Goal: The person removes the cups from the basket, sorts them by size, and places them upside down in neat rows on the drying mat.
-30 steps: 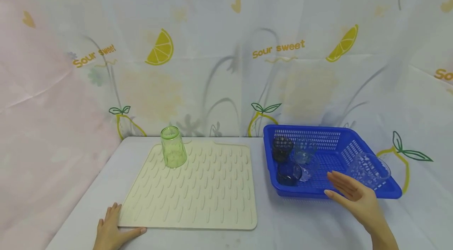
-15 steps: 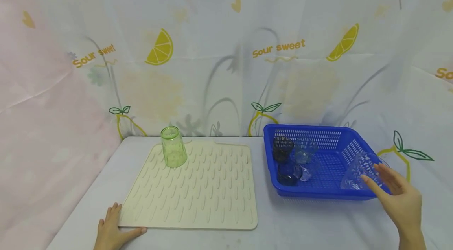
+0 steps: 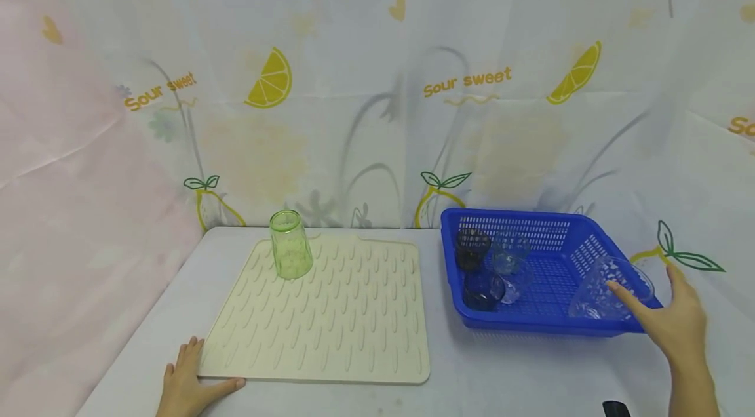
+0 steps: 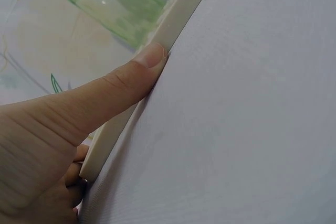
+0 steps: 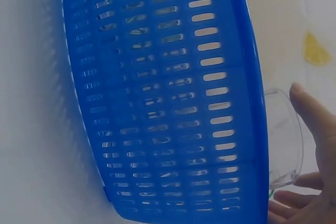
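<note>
In the head view my left hand (image 3: 185, 384) rests at the near left corner of a cream ribbed drying mat (image 3: 330, 338). Its thumb lies along the front edge, the other fingers at the left side. A green glass (image 3: 291, 246) stands upside down or upright at the mat's far left. My right hand (image 3: 678, 315) is spread around the wide rim of a clear glass bowl-like cup (image 3: 601, 292), which leans in the right end of a blue basket (image 3: 531, 324). In the right wrist view, the thumb and fingers (image 5: 312, 181) flank the clear cup (image 5: 286, 140).
Several dark and clear glasses (image 3: 482, 289) sit at the basket's left end. The basket's perforated wall (image 5: 157, 103) fills much of the right wrist view. A patterned cloth (image 3: 377, 76) hangs behind the white table. A small black object (image 3: 616, 409) shows at the bottom edge.
My right hand has moved right from over the basket's front rim to the clear cup, and its thumb and fingers have spread wider. The left hand stays at the mat's corner.
</note>
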Demonstrator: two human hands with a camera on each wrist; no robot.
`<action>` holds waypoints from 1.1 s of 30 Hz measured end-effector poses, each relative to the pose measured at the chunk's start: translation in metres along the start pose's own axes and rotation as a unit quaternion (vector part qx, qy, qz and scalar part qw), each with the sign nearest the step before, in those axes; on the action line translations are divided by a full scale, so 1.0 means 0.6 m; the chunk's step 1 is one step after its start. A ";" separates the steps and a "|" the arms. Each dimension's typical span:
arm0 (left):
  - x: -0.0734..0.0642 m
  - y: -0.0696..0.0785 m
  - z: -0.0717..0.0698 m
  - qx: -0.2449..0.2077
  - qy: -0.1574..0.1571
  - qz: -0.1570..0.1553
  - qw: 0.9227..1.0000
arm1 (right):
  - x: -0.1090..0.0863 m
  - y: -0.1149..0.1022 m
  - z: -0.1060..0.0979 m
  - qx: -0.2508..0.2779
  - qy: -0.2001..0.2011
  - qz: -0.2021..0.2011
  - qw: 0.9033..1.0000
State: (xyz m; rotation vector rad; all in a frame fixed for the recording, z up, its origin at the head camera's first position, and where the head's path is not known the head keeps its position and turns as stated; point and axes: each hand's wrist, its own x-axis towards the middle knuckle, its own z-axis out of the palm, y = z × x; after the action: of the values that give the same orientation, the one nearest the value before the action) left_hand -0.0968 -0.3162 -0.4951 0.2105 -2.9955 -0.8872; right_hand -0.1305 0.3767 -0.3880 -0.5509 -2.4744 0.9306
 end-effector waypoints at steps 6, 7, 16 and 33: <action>-0.001 0.003 -0.002 -0.002 -0.002 0.000 1.000 | 0.004 0.000 0.008 0.001 -0.077 0.020 0.997; 0.000 0.003 -0.003 -0.002 -0.002 0.001 1.000 | 0.003 0.001 0.010 0.003 -0.082 0.020 0.996; 0.001 0.005 -0.005 -0.012 0.004 0.016 1.000 | 0.007 -0.008 0.022 -0.042 -0.122 -0.004 0.992; -0.004 0.012 -0.010 -0.022 -0.022 -0.015 0.999 | -0.011 -0.006 0.027 0.076 -0.067 0.060 0.993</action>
State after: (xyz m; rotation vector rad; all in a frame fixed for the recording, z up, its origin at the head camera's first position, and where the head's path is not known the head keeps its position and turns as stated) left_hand -0.0948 -0.3129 -0.4863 0.2386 -3.0175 -0.9720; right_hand -0.1346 0.3623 -0.3982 -0.6081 -2.4823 1.2274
